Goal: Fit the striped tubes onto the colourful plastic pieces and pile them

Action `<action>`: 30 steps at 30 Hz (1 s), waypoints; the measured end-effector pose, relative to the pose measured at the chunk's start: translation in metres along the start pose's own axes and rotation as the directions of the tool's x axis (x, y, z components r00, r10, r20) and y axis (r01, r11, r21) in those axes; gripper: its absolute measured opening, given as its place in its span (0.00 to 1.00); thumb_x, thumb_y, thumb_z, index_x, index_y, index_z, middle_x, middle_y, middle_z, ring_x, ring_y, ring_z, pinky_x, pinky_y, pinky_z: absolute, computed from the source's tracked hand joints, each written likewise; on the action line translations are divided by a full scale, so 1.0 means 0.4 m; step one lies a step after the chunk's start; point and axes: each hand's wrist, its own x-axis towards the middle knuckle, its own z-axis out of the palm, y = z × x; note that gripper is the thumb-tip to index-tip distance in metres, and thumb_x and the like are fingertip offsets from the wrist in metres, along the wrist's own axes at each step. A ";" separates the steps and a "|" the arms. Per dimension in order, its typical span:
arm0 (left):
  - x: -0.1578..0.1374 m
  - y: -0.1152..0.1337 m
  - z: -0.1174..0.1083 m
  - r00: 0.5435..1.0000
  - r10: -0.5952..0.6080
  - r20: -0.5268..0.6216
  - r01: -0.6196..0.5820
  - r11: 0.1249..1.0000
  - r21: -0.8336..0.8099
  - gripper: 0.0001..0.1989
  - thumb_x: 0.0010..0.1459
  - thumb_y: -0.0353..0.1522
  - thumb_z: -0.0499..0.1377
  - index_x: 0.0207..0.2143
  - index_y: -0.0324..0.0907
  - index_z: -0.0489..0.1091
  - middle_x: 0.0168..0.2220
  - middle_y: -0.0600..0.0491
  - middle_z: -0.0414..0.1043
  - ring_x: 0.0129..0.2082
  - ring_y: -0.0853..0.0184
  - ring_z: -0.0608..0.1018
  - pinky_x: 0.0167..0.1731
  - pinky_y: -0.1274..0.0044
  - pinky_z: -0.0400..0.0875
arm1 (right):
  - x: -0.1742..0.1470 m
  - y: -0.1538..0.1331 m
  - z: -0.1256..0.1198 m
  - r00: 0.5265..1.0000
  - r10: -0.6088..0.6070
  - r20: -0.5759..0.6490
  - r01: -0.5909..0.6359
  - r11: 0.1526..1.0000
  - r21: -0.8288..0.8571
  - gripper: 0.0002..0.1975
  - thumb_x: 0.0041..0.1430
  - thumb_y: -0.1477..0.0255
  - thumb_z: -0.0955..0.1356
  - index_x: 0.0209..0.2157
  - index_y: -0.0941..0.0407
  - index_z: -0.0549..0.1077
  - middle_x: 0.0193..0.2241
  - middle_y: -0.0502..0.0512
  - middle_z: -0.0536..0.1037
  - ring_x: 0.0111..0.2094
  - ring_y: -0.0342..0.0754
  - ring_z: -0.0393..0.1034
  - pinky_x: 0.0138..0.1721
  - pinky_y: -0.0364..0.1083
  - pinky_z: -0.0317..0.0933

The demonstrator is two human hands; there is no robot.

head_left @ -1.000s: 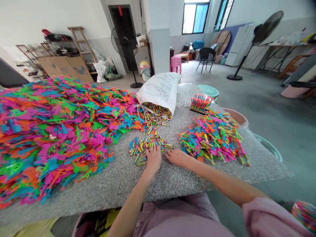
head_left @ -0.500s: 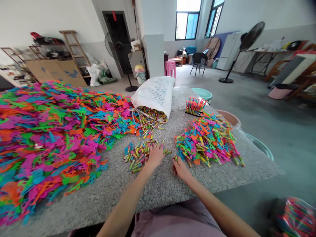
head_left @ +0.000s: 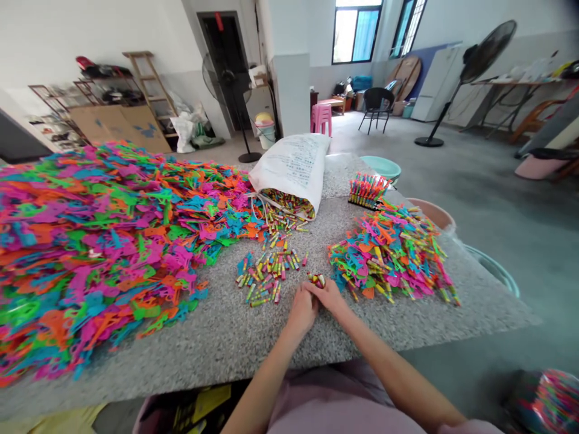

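My left hand [head_left: 304, 308] and my right hand [head_left: 330, 296] meet above the table, fingers closed and touching. Several small printed tubes [head_left: 318, 279], yellow and red like short crayons, stick out where the fingers come together. How they are shared between the hands is partly hidden. Left of my hands lies a loose scatter of the same tubes [head_left: 266, 274]. To the right is a heap of bright plastic pieces with tubes among them [head_left: 391, 256]. A white sack [head_left: 294, 166] lies behind, its mouth spilling more tubes.
A large pile of flat plastic pieces [head_left: 113, 241] in pink, orange, green and blue covers the left of the speckled table [head_left: 217, 355]. A black rack of upright tubes [head_left: 365, 193] stands at the back right. Basins [head_left: 432, 214] sit beyond the right edge.
My left hand has drawn back from the scattered tubes and moved right to meet my right hand. The whole view has shifted slightly.
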 end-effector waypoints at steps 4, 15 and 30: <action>-0.028 0.002 -0.020 0.995 0.096 -0.001 -0.095 0.988 -0.121 0.12 0.52 0.25 0.55 0.39 0.38 0.71 0.38 0.46 0.71 0.40 0.62 0.75 0.44 0.70 0.70 | -0.021 -0.021 0.018 0.999 -0.039 -0.028 0.041 0.996 0.082 0.19 0.45 0.55 0.72 0.24 0.57 0.68 0.18 0.45 0.68 0.22 0.43 0.61 0.24 0.41 0.56; -0.104 -0.084 -0.129 0.914 0.095 -0.395 0.070 0.921 0.383 0.14 0.57 0.35 0.59 0.46 0.43 0.72 0.42 0.47 0.72 0.45 0.58 0.73 0.47 0.66 0.68 | -0.046 0.040 0.009 0.948 -0.315 -0.043 0.283 0.900 -0.332 0.11 0.49 0.63 0.71 0.32 0.55 0.74 0.32 0.56 0.75 0.38 0.54 0.68 0.43 0.53 0.63; 0.046 -0.132 -0.259 0.964 -0.213 -0.158 0.254 0.915 0.312 0.06 0.53 0.32 0.60 0.29 0.42 0.76 0.27 0.52 0.76 0.28 0.67 0.75 0.32 0.78 0.64 | 0.038 -0.077 0.141 0.598 -0.288 0.748 0.765 0.482 -0.426 0.11 0.60 0.80 0.63 0.41 0.55 0.73 0.41 0.59 0.75 0.46 0.50 0.67 0.48 0.47 0.61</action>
